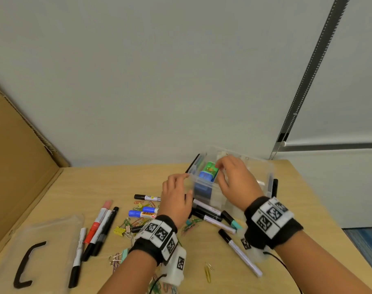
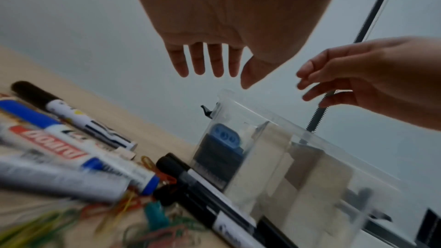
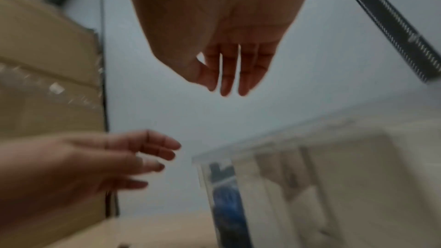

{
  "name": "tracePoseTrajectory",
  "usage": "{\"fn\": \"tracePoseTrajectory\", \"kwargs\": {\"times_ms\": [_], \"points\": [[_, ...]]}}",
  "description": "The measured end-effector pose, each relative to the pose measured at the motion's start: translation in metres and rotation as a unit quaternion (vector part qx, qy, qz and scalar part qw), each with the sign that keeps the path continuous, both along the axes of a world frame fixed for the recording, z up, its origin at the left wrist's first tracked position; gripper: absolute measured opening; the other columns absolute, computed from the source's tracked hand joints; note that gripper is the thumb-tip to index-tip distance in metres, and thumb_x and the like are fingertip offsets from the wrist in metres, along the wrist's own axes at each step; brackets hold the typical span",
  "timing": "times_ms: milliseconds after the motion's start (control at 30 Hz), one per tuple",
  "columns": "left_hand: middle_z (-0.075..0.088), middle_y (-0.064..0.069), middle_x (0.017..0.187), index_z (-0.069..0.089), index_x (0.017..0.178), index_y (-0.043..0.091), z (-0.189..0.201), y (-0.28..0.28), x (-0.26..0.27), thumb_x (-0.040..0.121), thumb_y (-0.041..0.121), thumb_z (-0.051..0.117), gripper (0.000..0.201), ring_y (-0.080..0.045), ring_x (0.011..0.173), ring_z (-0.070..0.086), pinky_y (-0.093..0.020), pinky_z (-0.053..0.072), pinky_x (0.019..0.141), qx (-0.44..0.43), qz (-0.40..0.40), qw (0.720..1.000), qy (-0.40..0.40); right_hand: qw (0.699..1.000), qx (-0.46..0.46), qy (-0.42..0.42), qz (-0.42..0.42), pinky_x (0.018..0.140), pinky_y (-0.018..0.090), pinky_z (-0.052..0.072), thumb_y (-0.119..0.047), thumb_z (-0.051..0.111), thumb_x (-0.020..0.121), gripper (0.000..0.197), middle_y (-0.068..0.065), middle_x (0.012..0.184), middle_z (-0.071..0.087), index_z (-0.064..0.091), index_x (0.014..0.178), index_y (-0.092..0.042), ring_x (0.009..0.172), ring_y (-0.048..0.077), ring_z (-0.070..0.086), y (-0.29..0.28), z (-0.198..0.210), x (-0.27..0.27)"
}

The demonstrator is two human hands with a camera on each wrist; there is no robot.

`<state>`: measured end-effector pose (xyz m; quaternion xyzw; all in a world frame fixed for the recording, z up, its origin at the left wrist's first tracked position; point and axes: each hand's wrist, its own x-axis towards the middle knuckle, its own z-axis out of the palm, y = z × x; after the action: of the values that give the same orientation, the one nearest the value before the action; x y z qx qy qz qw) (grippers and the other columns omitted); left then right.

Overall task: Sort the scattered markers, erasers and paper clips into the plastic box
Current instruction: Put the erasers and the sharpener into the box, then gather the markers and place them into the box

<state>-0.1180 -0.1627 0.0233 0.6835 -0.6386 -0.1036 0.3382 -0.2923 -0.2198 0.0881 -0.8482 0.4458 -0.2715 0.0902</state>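
Note:
The clear plastic box (image 1: 255,166) stands at the back of the table, with blue and green erasers (image 1: 208,174) upright in its left compartment. My right hand (image 1: 231,177) hovers over the box beside the erasers; its fingers are straight and hold nothing (image 3: 229,74). At the box's front left corner my left hand (image 1: 176,196) is spread and empty (image 2: 210,63). Several markers (image 1: 100,225) and coloured paper clips (image 1: 134,221) lie scattered in front of the box. More markers (image 1: 212,215) lie against its front wall.
A clear lid with a black handle (image 1: 30,259) lies at the front left. A cardboard sheet (image 1: 15,155) leans along the left side. The wall is right behind the box. The table's right edge (image 1: 320,200) runs close to the box.

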Motion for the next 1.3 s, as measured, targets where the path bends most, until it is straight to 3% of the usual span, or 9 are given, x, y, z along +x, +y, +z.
{"fn": "tracePoseTrajectory", "kwargs": {"times_ms": [100, 167, 333, 467, 633, 800, 933, 1133, 1300], "points": [[0.042, 0.004, 0.123, 0.044, 0.126, 0.023, -0.011, 0.020, -0.008, 0.092, 0.026, 0.049, 0.035, -0.014, 0.115, 0.036, -0.029, 0.035, 0.101, 0.054, -0.030, 0.998, -0.011, 0.998, 0.026, 0.043, 0.032, 0.061, 0.022, 0.044, -0.021, 0.045, 0.092, 0.004, -0.008, 0.082, 0.051, 0.048, 0.090, -0.023, 0.073, 0.011, 0.050, 0.036, -0.019, -0.018], [0.045, 0.003, 0.123, 0.047, 0.124, 0.025, -0.022, 0.025, -0.018, 0.092, 0.028, 0.048, 0.032, -0.018, 0.115, 0.039, -0.032, 0.036, 0.100, 0.106, -0.080, 0.990, -0.056, 0.986, 0.104, 0.124, 0.028, 0.059, 0.024, 0.039, -0.027, 0.045, 0.093, 0.004, -0.007, 0.081, 0.051, 0.045, 0.090, -0.024, 0.070, 0.015, 0.051, 0.051, -0.042, -0.029], [0.039, 0.000, 0.138, 0.038, 0.137, 0.025, -0.042, 0.015, -0.041, 0.092, 0.016, 0.045, 0.047, -0.024, 0.125, 0.035, -0.040, 0.036, 0.104, 0.215, -0.152, 0.942, -0.208, 0.905, 0.279, 0.318, -0.029, 0.086, 0.034, 0.046, -0.023, 0.039, 0.096, 0.039, 0.006, 0.133, 0.046, 0.037, 0.134, -0.015, 0.110, 0.025, 0.056, 0.078, -0.093, -0.044], [0.039, -0.006, 0.133, 0.043, 0.133, 0.021, -0.048, 0.005, -0.048, 0.087, 0.003, 0.048, 0.050, -0.028, 0.122, 0.038, -0.041, 0.040, 0.099, 0.219, -0.157, 0.925, -0.268, 0.908, 0.282, 0.308, -0.045, 0.095, 0.035, 0.045, -0.025, 0.036, 0.098, 0.043, 0.007, 0.139, 0.045, 0.031, 0.139, -0.014, 0.119, 0.024, 0.051, 0.083, -0.106, -0.051], [0.039, -0.010, 0.131, 0.043, 0.129, 0.016, -0.043, 0.000, -0.058, 0.084, -0.002, 0.050, 0.048, -0.033, 0.121, 0.038, -0.044, 0.041, 0.092, 0.227, -0.151, 0.913, -0.304, 0.950, 0.220, 0.191, -0.108, 0.065, 0.028, 0.039, -0.025, 0.036, 0.095, 0.024, -0.001, 0.104, 0.051, 0.039, 0.118, -0.019, 0.078, 0.017, 0.047, 0.073, -0.097, -0.065], [0.036, -0.014, 0.137, 0.038, 0.134, 0.012, -0.036, -0.001, -0.070, 0.087, 0.002, 0.049, 0.049, -0.036, 0.126, 0.033, -0.045, 0.039, 0.094, 0.238, -0.167, 0.898, -0.331, 0.931, 0.250, 0.225, -0.145, 0.082, 0.028, 0.044, -0.022, 0.035, 0.097, 0.027, 0.003, 0.125, 0.043, 0.039, 0.123, -0.018, 0.107, 0.019, 0.048, 0.067, -0.111, -0.071], [0.038, -0.015, 0.141, 0.036, 0.138, 0.011, -0.034, 0.002, -0.075, 0.091, 0.003, 0.045, 0.049, -0.036, 0.129, 0.030, -0.047, 0.040, 0.096, 0.241, -0.186, 0.882, -0.360, 0.923, 0.281, 0.232, -0.127, 0.088, 0.029, 0.045, -0.017, 0.031, 0.096, 0.027, 0.003, 0.126, 0.048, 0.039, 0.122, -0.019, 0.110, 0.019, 0.048, 0.072, -0.114, -0.069], [0.043, -0.017, 0.138, 0.045, 0.131, 0.006, -0.025, 0.006, -0.069, 0.093, 0.004, 0.045, 0.038, -0.036, 0.125, 0.036, -0.048, 0.041, 0.095, 0.237, -0.218, 0.862, -0.391, 0.929, 0.291, 0.220, -0.067, 0.068, 0.027, 0.046, -0.028, 0.038, 0.095, 0.017, 0.003, 0.109, 0.059, 0.042, 0.110, -0.020, 0.083, 0.017, 0.056, 0.079, -0.041, -0.069], [0.052, -0.005, 0.126, 0.050, 0.121, 0.015, -0.006, 0.016, -0.052, 0.094, 0.012, 0.044, 0.028, -0.025, 0.114, 0.046, -0.037, 0.044, 0.088, 0.159, -0.186, 0.923, -0.295, 0.954, 0.287, 0.084, -0.030, 0.047, 0.014, 0.035, -0.029, 0.041, 0.098, 0.017, -0.001, 0.096, 0.057, 0.042, 0.112, -0.020, 0.065, 0.006, 0.053, 0.056, 0.029, -0.069]]}}
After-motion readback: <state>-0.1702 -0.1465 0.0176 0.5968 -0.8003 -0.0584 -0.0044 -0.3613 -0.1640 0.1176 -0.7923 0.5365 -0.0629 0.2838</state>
